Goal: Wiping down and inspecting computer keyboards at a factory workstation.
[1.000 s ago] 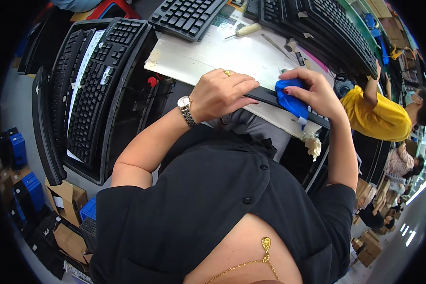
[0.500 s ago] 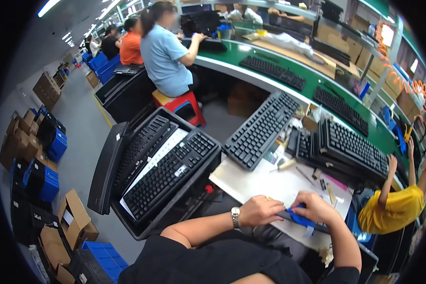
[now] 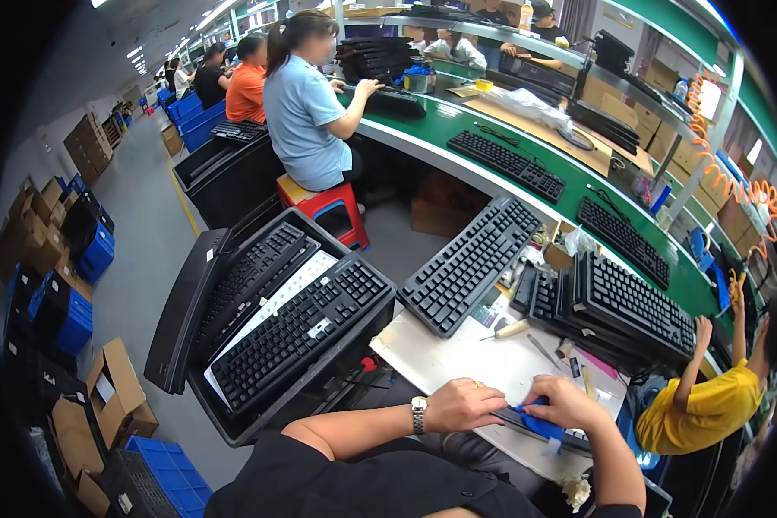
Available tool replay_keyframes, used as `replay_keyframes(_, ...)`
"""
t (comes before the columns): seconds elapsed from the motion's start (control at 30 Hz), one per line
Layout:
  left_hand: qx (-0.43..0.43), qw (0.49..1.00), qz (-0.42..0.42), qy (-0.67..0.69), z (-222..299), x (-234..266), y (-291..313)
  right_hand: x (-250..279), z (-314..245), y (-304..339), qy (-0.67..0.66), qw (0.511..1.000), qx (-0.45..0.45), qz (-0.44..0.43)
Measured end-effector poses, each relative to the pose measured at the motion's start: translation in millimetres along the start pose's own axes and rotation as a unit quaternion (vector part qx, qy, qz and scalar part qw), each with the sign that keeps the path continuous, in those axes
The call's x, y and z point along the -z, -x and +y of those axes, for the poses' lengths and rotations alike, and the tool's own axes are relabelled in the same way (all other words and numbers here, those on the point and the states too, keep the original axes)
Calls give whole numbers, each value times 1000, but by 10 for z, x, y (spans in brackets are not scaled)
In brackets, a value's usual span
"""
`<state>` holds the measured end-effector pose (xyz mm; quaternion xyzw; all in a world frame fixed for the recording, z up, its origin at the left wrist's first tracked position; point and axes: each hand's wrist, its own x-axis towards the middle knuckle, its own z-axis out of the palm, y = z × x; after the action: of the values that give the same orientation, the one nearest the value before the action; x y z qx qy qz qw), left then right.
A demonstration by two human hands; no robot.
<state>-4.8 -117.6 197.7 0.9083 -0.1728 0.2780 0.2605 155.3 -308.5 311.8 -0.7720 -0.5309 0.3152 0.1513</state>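
Note:
Both my hands are close together over the near edge of the white work board point(image 3: 423, 350). My right hand point(image 3: 571, 404) has its thumb and fingers pinched on a blue flexible piece point(image 3: 540, 425), whose exact kind I cannot make out; a pale strip hangs from it. Under that hand lies a dark keyboard point(image 3: 577, 440), mostly hidden by hand and blue piece. My left hand point(image 3: 464, 406), with a metal watch at its wrist, is closed, its fingertips at the keyboard's left end. Whether anything small sits between those fingertips is hidden.
A black keyboard point(image 3: 470, 266) leans across the board's far-left corner. Stacked keyboards point(image 3: 634, 298) stand at the right, with hand tools point(image 3: 511, 329) before them. A black crate point(image 3: 354, 341) of keyboards is on my left. Beyond runs a green conveyor point(image 3: 561, 203). A co-worker in yellow point(image 3: 708, 401) sits right.
My view has shifted a little, so the scene sits slightly differently. Both hands stay close together at the blue piece, and more of the keyboard's keys show beside my right hand.

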Motion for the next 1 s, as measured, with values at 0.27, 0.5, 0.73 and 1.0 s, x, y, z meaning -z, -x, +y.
replay_keyframes(0.27,10,1000,-1,8,-26,-9,-38,-7,-62,-65,-3,1000,-11,12)
replay_keyframes(0.5,12,999,-2,29,-85,-18,-98,58,66,4,-15,1000,-11,19)
replay_keyframes(0.73,21,999,-16,28,-61,-26,-78,30,-45,-31,-37,998,-17,42)
replay_keyframes(1.0,14,999,-3,37,-94,-32,-100,116,-33,-18,-23,999,-43,9)
